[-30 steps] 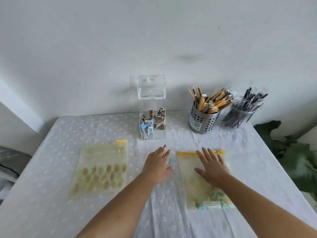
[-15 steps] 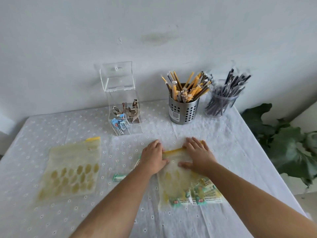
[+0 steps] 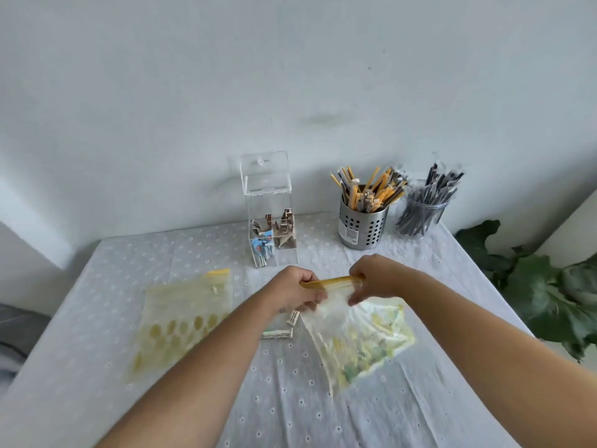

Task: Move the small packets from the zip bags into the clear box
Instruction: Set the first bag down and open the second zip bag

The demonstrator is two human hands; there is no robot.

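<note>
Nearest the viewer, two bare forearms reach out over a white eyelet tablecloth (image 3: 290,399) that covers the table. The left hand (image 3: 292,291) and the right hand (image 3: 374,276) are close together. Each pinches one end of the yellow seal strip of a clear plastic zip bag (image 3: 355,334), fingers curled round the strip, which runs level between them above the cloth. The bag's body hangs crumpled from the strip, down and toward the viewer (whether its lower part rests on the cloth or just clears it cannot be told). Green and yellow contents show through the film at the lower end, too blurred to count.

Just beside the left wrist, two small white paper packets (image 3: 278,333) lie loose on the cloth, close to the bag's left edge. To the left, apart from both hands, a second clear zip bag (image 3: 184,321) showing rows of yellow ovals lies flat, its yellow strip at the far end.

Farther back, near the middle of the table, a tall clear acrylic box (image 3: 269,202) stands upright with its lid raised. Brown and blue packets (image 3: 273,232) sit in its lower part. To its right stand a perforated steel cup (image 3: 363,227) of yellow-wrapped sticks and, just beside it, a clear round jar (image 3: 420,218) of dark sticks — both near the white wall. Large green leaves (image 3: 542,295) show past the table's right edge.
</note>
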